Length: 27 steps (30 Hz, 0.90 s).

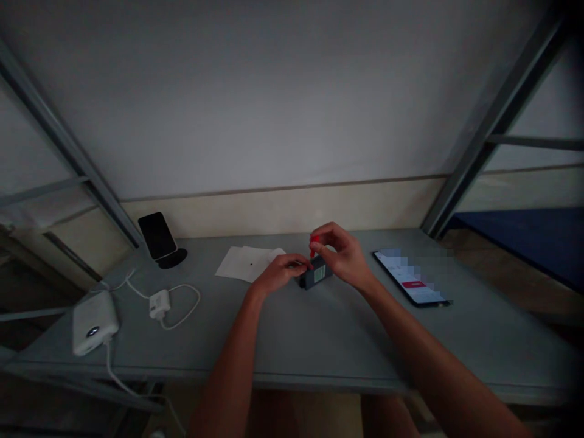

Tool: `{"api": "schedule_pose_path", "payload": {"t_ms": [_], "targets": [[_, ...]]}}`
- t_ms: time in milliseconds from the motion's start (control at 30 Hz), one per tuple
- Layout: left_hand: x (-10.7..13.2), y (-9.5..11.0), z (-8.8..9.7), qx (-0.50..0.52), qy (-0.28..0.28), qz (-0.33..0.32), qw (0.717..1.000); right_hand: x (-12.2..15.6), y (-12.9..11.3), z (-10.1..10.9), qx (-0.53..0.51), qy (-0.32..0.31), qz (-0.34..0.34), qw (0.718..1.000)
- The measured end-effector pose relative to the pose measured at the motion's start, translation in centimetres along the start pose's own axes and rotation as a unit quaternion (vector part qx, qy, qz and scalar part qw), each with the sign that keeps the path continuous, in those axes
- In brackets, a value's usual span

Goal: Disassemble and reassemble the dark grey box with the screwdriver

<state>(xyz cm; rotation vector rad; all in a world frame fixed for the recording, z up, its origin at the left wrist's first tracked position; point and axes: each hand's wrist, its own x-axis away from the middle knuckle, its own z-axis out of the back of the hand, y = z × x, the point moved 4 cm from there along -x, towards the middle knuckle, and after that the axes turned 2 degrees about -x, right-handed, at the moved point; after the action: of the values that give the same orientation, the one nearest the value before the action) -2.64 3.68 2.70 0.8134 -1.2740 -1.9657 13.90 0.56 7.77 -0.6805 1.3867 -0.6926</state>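
Observation:
A small dark box (316, 275) with a pale green label facing me stands on the grey desk, near its middle. My left hand (281, 271) holds the left end of this box, with thumb and fingers closed at its upper edge. Above the box, my right hand (340, 252) pinches a small red stick-like piece (314, 244), held upright with its lower end at the top of the box. I cannot make out whether it is a tool. White paper (246, 263) with a small dark speck lies just behind my left hand.
On the right lies a tablet-like device (408, 281) with its screen lit. To the left are a phone (157, 236) on a stand, a white power bank (95, 325), and a white adapter (159, 304) with looping cables. Metal posts (460, 176) flank the desk (314, 340).

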Motion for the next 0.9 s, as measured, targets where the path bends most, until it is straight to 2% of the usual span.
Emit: {"api": "schedule_pose_path", "payload": {"t_ms": [267, 433, 667, 833, 900], "targets": [[0.0, -0.3, -0.1, 0.012, -0.008, -0.011, 1.000, 0.4, -0.7, -1.2, -0.025, -0.052, -0.004, 0.998], [-0.2, -0.1, -0.3, 0.000, -0.013, -0.026, 1.000, 0.4, -0.4, -1.2, 0.013, -0.022, -0.009, 1.000], [-0.3, -0.7, -0.2, -0.026, 0.022, -0.016, 0.999, 0.5, -0.2, -1.6, 0.049, 0.004, 0.015, 0.999], [-0.1, 0.1, 0.4, -0.028, 0.018, -0.028, 0.999, 0.3, 0.7, -1.1, -0.004, 0.036, -0.008, 0.999], [0.3, 0.5, 1.7, -0.070, 0.067, -0.028, 0.995, -0.1, 1.3, -0.3, -0.046, 0.070, -0.012, 0.996]]}}
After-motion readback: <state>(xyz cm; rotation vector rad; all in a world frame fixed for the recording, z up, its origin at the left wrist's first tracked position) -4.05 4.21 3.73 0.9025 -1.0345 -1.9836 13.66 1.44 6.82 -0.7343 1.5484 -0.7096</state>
